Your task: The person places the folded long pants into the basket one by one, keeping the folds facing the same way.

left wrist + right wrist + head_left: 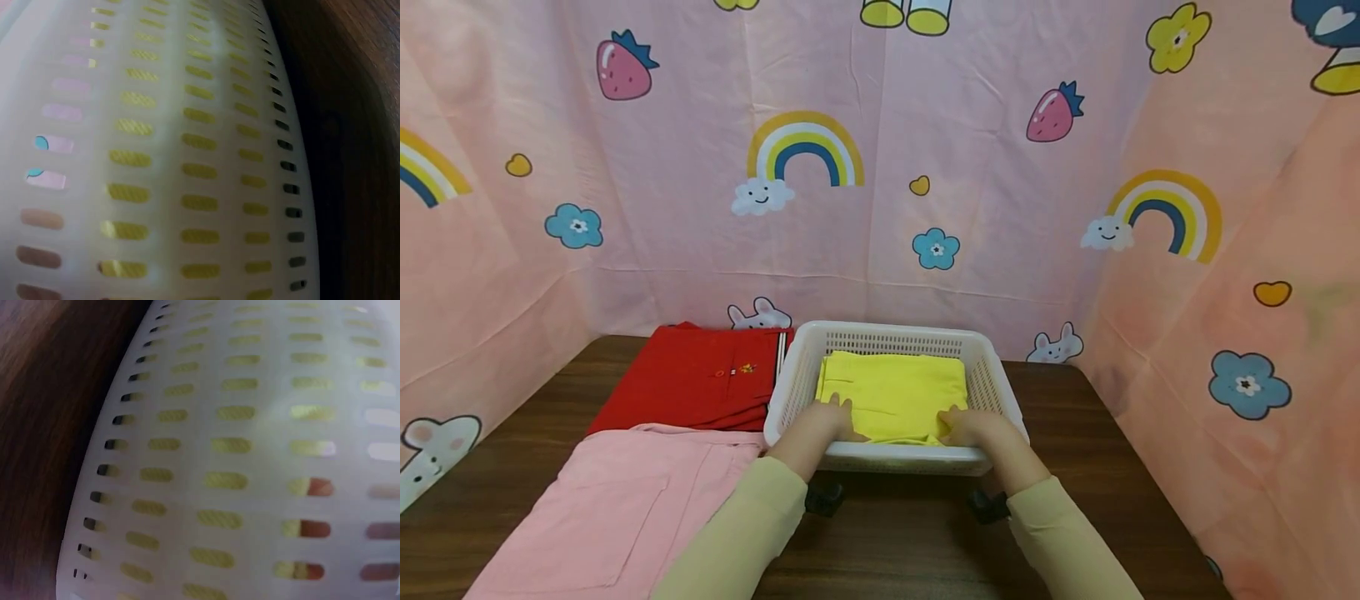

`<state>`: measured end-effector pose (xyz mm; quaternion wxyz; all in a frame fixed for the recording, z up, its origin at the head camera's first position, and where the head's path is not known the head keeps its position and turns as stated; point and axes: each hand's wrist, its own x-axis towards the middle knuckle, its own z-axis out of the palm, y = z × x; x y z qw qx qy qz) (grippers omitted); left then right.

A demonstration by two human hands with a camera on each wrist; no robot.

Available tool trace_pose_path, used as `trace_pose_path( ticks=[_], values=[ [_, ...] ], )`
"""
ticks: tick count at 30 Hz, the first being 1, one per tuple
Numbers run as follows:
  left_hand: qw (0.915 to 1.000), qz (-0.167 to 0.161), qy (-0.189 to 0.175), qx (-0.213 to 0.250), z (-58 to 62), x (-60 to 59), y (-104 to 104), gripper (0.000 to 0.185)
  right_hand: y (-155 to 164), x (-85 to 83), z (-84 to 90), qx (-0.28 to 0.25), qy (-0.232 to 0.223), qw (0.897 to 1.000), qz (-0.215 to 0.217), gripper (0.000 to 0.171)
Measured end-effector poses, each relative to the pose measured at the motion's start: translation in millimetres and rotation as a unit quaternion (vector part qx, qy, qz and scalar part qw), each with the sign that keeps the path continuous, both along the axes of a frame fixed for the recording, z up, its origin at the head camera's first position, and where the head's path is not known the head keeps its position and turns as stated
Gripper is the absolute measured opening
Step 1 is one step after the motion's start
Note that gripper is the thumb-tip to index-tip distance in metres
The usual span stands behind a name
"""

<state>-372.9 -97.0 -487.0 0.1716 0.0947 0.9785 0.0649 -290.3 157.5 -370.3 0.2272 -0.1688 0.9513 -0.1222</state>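
A folded yellow garment (pixel 895 392) lies inside a white plastic basket (pixel 898 335) in the head view. Over the basket's front rim, my left hand (pixel 835 420) rests on the garment's near left corner. At the near right corner, my right hand (pixel 967 427) touches the cloth with its fingers pointing down into the basket. Both hands' fingertips are partly hidden. The left wrist view is filled by the slotted basket wall (pixel 165 187), with yellow cloth behind it. Through the slotted wall (pixel 262 469) in the right wrist view, yellow cloth and bits of skin show.
Left of the basket lies a folded red garment (pixel 692 379) with black and white stripes at its edge. Nearer on the left is a folded pink garment (pixel 617 508). All stand on a dark wooden table (pixel 887 533), with a patterned pink curtain (pixel 985 208) behind.
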Motion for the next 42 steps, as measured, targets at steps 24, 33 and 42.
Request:
trace_pose_path(
  ticks=[24,33,42],
  values=[
    [0.9946,-0.001,-0.081,0.064,122.0,91.0,13.2,0.079,3.2,1.5,5.9,-0.002,0.011,1.000,0.014,0.056],
    [0.9949,-0.035,-0.088,0.034,162.1,81.5,17.3,0.074,-3.0,-10.2,36.6,-0.005,0.012,1.000,0.003,0.072],
    [0.9930,-0.001,-0.096,0.068,169.5,49.6,14.5,0.074,-6.4,-49.5,49.7,0.025,-0.002,1.000,-0.003,0.068]
  ],
)
